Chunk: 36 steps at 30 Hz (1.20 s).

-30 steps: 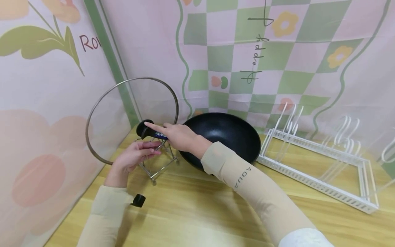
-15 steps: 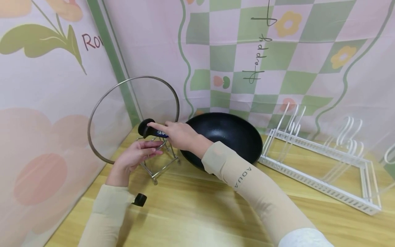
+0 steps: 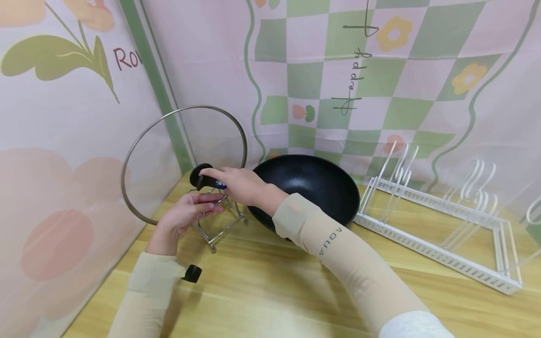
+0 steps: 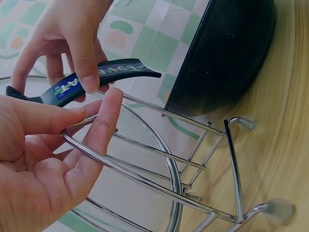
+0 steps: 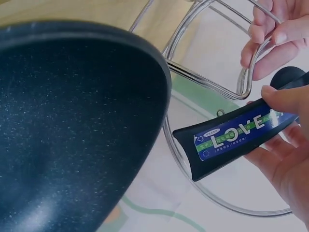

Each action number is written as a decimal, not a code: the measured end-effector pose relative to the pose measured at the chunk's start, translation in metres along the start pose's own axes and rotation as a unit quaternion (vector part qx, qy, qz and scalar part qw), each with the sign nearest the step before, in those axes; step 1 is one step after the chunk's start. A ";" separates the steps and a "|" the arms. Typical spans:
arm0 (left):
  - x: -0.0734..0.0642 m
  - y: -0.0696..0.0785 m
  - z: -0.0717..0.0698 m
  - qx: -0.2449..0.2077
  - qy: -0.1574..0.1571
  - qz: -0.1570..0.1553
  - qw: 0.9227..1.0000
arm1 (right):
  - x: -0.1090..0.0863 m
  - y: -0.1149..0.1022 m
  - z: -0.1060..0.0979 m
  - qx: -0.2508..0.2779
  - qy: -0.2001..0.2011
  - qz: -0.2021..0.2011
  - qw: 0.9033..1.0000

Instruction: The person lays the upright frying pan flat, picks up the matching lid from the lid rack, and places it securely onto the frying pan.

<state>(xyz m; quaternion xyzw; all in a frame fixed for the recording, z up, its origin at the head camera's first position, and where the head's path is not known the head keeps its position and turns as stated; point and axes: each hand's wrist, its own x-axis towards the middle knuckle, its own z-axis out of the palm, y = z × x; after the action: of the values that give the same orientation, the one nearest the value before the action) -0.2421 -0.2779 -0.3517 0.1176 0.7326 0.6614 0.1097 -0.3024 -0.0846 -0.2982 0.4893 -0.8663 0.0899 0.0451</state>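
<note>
A large glass pot lid [image 3: 181, 145] with a metal rim stands upright in a small chrome wire rack [image 4: 145, 181] on the left of the table. My right hand [image 3: 247, 184] grips the lid's black handle [image 5: 229, 137], thumb on one side and fingers on the other; a blue "LOVE" label shows in the right wrist view. Just below it, my left hand [image 3: 186, 213] pinches the top bend of the rack's wire between thumb and fingers. In the head view, the right hand and forearm cover part of the handle and of the wok.
A black wok [image 3: 308, 183] sits right beside the rack, tilted toward me, its rim close to my right wrist. Farther right lies a white dish rack [image 3: 422, 244] with upright hooks. Printed cloth walls [image 3: 321, 84] close off the back and left of the wooden table [image 3: 270, 291].
My right index finger, stretched out along the handle earlier, has bent and drawn in around it. The left hand stays on the rack, and the lid is nearly still.
</note>
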 end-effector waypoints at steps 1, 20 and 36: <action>0.000 0.000 0.000 -0.001 0.002 -0.003 1.000 | 0.000 0.000 0.001 0.002 0.000 0.004 1.000; 0.000 -0.001 -0.001 0.005 0.010 -0.018 1.000 | -0.003 0.003 0.012 0.010 0.042 -0.001 0.999; 0.000 0.003 0.001 0.007 0.023 -0.024 0.999 | -0.002 0.003 0.010 0.026 0.042 0.003 0.999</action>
<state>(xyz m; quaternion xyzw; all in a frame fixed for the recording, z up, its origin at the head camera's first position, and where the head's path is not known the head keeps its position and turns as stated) -0.2415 -0.2763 -0.3490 0.0859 0.7419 0.6561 0.1080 -0.3043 -0.0834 -0.3089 0.4835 -0.8626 0.1324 0.0684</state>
